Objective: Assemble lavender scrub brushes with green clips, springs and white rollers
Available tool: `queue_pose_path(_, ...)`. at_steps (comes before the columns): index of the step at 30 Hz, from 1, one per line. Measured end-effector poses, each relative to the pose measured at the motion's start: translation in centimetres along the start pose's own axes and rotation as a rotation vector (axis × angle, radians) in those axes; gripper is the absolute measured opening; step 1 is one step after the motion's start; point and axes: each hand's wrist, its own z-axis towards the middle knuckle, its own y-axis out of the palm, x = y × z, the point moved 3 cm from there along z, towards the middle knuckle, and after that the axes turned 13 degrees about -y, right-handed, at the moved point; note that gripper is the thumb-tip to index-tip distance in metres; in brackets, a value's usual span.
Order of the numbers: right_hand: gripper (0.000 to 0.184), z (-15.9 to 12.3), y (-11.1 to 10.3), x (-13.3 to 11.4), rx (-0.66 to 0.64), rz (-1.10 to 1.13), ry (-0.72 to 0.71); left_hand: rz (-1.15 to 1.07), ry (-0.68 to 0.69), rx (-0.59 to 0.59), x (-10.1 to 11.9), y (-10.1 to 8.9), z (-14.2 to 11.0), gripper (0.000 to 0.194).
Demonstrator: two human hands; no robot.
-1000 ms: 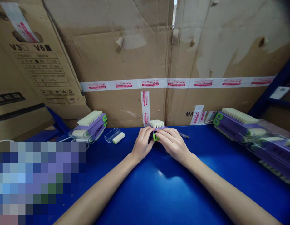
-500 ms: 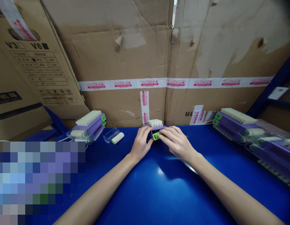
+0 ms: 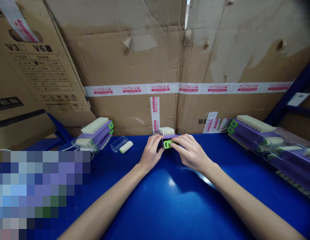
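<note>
Between my hands, at the far middle of the blue table, is a purple brush (image 3: 167, 131) with cream bristles pointing up. Its near end carries a bright green piece (image 3: 168, 144) with slots, below a dark opening. My left hand (image 3: 152, 148) is closed around the brush's left side, thumb low near the green piece. From the right, my right hand (image 3: 191, 150) pinches at the brush, its fingertips touching the green piece's right end. The fingers cover most of the purple body's sides.
Left on the blue table (image 3: 149, 200) lie a clear plastic cover (image 3: 119, 144) and a cream roller (image 3: 126, 147). Purple brushes (image 3: 99, 135) are stacked behind them. More brushes (image 3: 255, 131) stand on the right. Cardboard (image 3: 134, 60) walls the back. Blurred blocks mask the lower left.
The green piece now sits more level and shows more of its face. My right fingers have shifted slightly right along it, while my left hand stays in place.
</note>
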Motion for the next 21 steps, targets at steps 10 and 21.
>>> queue_pose_path(10, 0.030, 0.45, -0.20, -0.11, 0.056, -0.017, -0.020, -0.002, 0.000, 0.007, -0.07, -0.11, -0.03, 0.038)
queue_pose_path(21, 0.027, -0.14, -0.08, -0.18, 0.137, 0.005, -0.028, -0.011, 0.014, 0.001, -0.15, -0.07, -0.06, 0.038)
